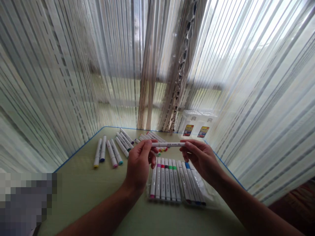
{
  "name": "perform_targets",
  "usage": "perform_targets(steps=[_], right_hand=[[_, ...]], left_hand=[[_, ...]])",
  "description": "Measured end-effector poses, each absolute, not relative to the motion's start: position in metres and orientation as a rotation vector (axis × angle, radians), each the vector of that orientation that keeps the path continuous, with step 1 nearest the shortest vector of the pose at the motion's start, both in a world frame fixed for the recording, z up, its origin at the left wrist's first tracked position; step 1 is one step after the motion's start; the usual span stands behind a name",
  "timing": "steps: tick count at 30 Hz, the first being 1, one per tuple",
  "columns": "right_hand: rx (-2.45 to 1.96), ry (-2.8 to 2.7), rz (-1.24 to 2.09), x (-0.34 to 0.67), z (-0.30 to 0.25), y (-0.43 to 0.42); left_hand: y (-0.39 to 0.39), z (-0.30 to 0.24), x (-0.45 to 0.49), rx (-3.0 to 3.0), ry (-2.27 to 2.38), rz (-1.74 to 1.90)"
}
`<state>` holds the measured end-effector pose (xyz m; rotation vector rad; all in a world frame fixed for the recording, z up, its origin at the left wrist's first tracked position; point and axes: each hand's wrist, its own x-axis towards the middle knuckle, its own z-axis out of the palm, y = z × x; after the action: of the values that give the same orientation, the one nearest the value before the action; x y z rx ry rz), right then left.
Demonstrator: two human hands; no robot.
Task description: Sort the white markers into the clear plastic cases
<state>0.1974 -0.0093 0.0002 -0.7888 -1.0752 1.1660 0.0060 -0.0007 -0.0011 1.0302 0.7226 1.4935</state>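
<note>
Curtain: a sheer, striped curtain [73, 72] spans the far side of the room, daylight coming through.
Table: a pale green tabletop [81, 190] with a blue edge reaches back to it.
Far right corner: a see-through case [196, 131] stands there, showing 2 labels.
Tray: a clear plastic tray [209, 193] lies near the person, below the hands; 6 markers [166, 183] fill its left side, and a few more lean in the right side.
Left hand: the left hand [139, 160] is curled, thumb and fingers pinching the left end of a white marker.
Right hand: the right hand [200, 155] pinches the other end, over the far part of the tray's right side.
Loose markers: 4 markers [102, 149] lie at the left, apart from a bunch [126, 135] partly behind the left hand.
White marker: the white marker [169, 144] is held level above the table, between both hands; neither is nearer. Its long axis runs left to right, roughly square to the tray's 6, which point away from the person. Its cap colour I can't tell.
</note>
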Motion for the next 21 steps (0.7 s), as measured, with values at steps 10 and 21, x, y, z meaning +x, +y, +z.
perform_targets(steps=[10, 21], right_hand=[[-0.869, -0.974, 1.194, 0.1968, 0.0035, -0.0084], [-0.888, -1.134, 1.139, 0.1970, -0.0006, -0.0103]], left_hand=[[-0.0073, 0.0006, 0.0042, 1.199, 0.693, 1.434], [-0.0074, 0.0009, 0.0078, 1.302, 0.757, 1.450]])
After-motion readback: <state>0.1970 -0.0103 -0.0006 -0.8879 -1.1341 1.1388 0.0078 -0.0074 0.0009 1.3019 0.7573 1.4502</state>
